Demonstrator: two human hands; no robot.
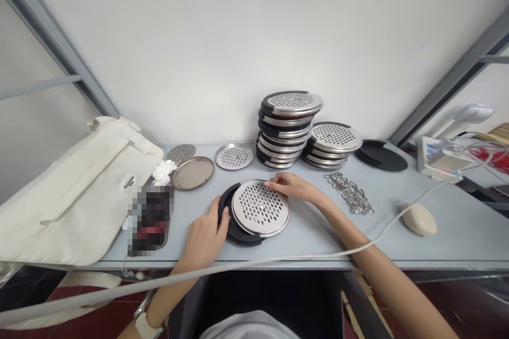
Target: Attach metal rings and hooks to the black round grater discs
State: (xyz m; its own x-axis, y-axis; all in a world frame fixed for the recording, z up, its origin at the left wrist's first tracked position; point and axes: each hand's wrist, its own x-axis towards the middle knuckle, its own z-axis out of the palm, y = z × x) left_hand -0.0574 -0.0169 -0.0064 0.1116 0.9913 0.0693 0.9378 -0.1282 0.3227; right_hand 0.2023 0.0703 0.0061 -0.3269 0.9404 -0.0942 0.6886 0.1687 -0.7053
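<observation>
In front of me a round metal grater plate (260,211) with rows of slots lies partly over a black round base (238,234) with a raised rim on its left. My left hand (207,233) grips the base's rim, thumb on top and fingers around the outer edge. On the upper right edge of the plate, my right hand (292,186) is closed, thumb and fingers pinching it. The plate sits off to the right, and I cannot tell whether it is seated in the base. Behind stand a tall stack of graters (286,130) and a shorter stack (334,143).
Loose discs (234,157) and a bronze-toned round tray (193,172) lie back left, near crumpled tissue (164,172). A white bag (87,185) and a pixelated phone (151,221) are left. Metal rings (350,193), a black base (382,155), a computer mouse (419,219) and a cable (310,257) lie right and front.
</observation>
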